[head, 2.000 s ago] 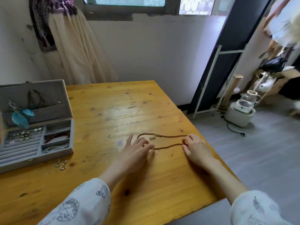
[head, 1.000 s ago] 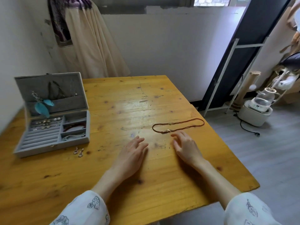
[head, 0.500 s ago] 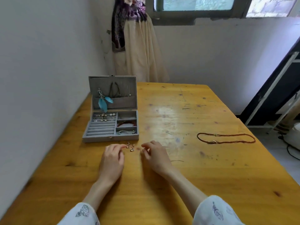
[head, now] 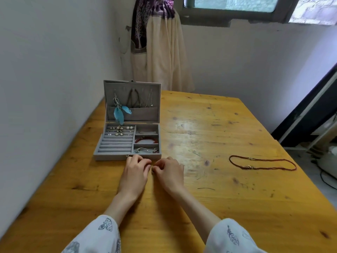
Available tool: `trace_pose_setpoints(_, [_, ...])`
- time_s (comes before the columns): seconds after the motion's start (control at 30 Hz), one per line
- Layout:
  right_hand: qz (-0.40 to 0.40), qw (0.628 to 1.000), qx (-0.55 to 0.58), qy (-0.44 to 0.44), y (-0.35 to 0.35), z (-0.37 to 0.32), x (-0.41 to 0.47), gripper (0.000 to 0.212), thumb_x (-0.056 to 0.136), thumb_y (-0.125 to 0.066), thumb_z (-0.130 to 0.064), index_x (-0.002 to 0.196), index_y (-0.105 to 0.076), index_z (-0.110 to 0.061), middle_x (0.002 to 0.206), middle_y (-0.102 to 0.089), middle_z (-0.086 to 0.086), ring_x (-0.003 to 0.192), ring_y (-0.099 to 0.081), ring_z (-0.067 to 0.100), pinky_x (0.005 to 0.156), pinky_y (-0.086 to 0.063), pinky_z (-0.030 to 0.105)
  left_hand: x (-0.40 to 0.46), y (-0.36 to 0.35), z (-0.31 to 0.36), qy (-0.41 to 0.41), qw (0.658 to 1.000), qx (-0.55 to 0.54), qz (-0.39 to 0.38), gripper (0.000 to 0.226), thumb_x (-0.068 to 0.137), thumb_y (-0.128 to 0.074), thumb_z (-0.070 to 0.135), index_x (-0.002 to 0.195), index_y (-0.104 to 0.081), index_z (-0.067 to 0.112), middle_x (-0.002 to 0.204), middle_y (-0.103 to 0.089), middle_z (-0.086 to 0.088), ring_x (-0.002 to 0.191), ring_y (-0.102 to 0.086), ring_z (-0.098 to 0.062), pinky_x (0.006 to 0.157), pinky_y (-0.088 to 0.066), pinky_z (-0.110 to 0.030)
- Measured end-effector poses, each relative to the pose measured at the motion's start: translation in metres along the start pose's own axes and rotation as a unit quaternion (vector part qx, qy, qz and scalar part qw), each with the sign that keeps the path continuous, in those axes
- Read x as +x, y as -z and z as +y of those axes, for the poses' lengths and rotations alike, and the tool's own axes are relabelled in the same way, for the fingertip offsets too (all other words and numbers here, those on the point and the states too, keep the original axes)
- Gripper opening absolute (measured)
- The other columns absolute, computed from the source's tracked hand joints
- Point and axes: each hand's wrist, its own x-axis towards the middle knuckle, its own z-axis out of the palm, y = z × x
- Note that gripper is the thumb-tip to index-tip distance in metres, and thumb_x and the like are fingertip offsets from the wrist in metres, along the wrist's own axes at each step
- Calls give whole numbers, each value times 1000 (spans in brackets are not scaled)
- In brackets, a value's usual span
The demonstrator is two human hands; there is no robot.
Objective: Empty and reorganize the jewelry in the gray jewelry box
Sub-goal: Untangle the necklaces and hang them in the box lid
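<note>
The gray jewelry box (head: 111, 157) stands open at the table's left, lid upright. A blue feather earring (head: 118, 114) and dark necklaces (head: 134, 97) hang in the lid. Pearl studs (head: 119, 129) sit in the ring rows, and a red bracelet (head: 145, 139) lies in a right compartment. My left hand (head: 135, 174) and my right hand (head: 170, 172) meet just in front of the box, fingers curled to the table. My right fingertips pinch a small metal earring (head: 152, 172). Whatever lies under my left fingers is hidden. A red cord necklace (head: 262, 162) lies at the right.
The wooden table (head: 209, 207) sits in a corner with a white wall along its left side. A cream garment (head: 164, 57) hangs behind the box. A dark frame and a white appliance with a cable stand on the floor at the right.
Both hands left the red cord necklace on the right and moved left to the small earrings in front of the box. Their fingers have now closed over that spot.
</note>
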Motion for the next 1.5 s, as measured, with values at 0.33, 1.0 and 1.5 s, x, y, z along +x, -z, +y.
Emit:
trace_pose_setpoints(0.33, [-36, 985, 168, -17, 43, 23, -23, 12, 88, -56, -14, 96, -65, -10, 88, -65, 0, 78, -57, 6, 67, -41, 10, -1, 10, 19, -6, 999, 3, -47, 13, 90, -55, 18, 101, -63, 17, 98, -63, -1, 95, -55, -14, 82, -47, -26])
trace_pose_setpoints(1.0, [-3, 982, 108, -154, 217, 189, -107, 12, 85, -61, -11, 91, -69, -6, 76, -68, 4, 64, -65, 11, 46, -39, 5, -25, -52, 230, -99, 875, -235, -412, 5, 79, -69, 13, 77, -66, 16, 77, -71, 0, 69, -62, -6, 64, -48, -15])
trace_pose_setpoints(1.5, [47, 980, -14, -195, 254, 259, -67, 14, 84, -59, -16, 91, -72, -15, 97, -70, 0, 97, -59, 14, 82, -43, 24, -1, -145, 289, -196, 901, -108, -372, 10, 84, -64, 21, 89, -72, 18, 90, -64, 0, 84, -53, -13, 79, -45, -27])
